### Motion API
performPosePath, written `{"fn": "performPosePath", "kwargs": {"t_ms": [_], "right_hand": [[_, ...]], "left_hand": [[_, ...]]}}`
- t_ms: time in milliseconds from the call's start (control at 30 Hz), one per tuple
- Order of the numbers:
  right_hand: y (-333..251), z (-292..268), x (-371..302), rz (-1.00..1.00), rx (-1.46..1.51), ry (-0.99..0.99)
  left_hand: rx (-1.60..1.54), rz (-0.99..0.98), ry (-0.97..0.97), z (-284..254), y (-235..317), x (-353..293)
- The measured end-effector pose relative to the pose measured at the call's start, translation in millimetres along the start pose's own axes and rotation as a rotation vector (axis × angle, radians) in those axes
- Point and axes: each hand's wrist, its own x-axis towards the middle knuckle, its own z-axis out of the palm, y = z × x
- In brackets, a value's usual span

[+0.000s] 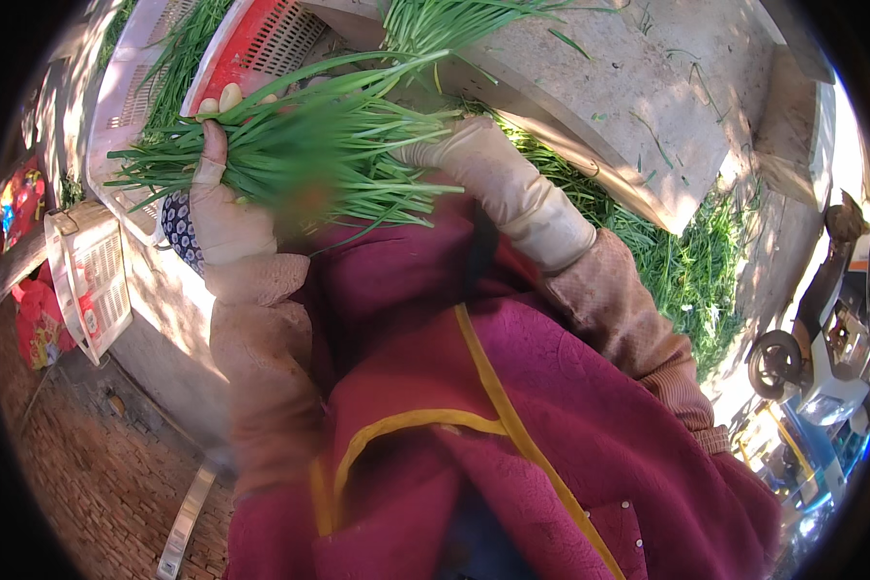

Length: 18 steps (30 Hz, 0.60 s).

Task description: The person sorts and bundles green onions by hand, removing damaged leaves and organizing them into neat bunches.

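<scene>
A thick bunch of long green chives lies across the front of my body, with its leaves spreading to the right. My left hand, in a pale glove with a bare thumb and pale covers on some fingertips, grips the bunch at its left part. A dark patterned cloth band wraps the edge of that hand. From the right, my right hand reaches in behind the leaves in a pale glove or sleeve; its fingers are hidden by the chives. The middle of the bunch is blurred.
A pale slatted crate holding more greens stands at the left, beside a red-and-white basket. More chives rest on a concrete slab. Loose greens heap below it at right. A white basket hangs lower left.
</scene>
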Motion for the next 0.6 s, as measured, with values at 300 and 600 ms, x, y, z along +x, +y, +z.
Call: {"fn": "performPosePath", "kwargs": {"t_ms": [300, 600], "right_hand": [[1.7, -23.8, -32.4, 0.443, 0.948, 0.104], [-17.2, -56.5, -36.9, 0.241, 0.066, 0.379]], "left_hand": [[0.014, -0.148, 0.035, -47.3, 29.5, 17.9], [-0.064, -0.106, 0.003, -68.7, 36.0, 64.8]]}}
